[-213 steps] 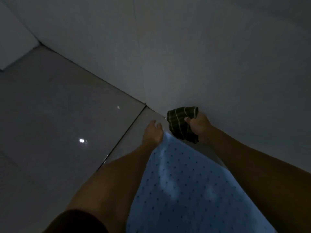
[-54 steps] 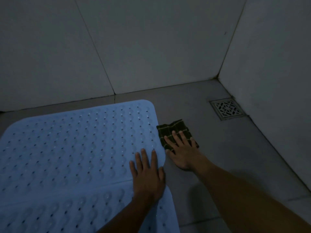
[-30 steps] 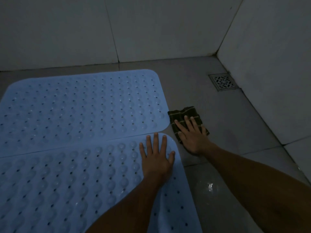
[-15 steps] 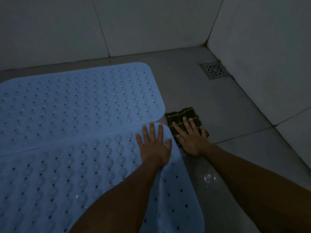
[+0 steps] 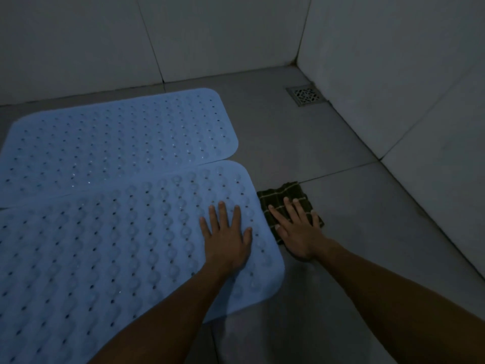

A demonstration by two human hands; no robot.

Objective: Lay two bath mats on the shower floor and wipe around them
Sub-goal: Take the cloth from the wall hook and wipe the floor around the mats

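Two light blue perforated bath mats lie flat on the grey tiled floor. The far mat (image 5: pixel 118 145) sits toward the back wall and the near mat (image 5: pixel 105 253) lies in front of it, slightly overlapping its front edge. My left hand (image 5: pixel 227 237) presses flat with spread fingers on the near mat's right end. Just right of that mat, a dark green cloth with pale stripes (image 5: pixel 286 198) lies on the floor. My right hand (image 5: pixel 299 232) presses flat on the cloth with straight fingers.
A square metal floor drain (image 5: pixel 305 95) sits in the far right corner. Tiled walls (image 5: pixel 393 88) close the floor at the back and right. Bare floor tiles (image 5: pixel 328 158) stretch between the mats and the right wall.
My right hand has slid the cloth toward me along the mats' right edge, from beside the far mat to beside the near mat. My left hand moved back along the near mat too.
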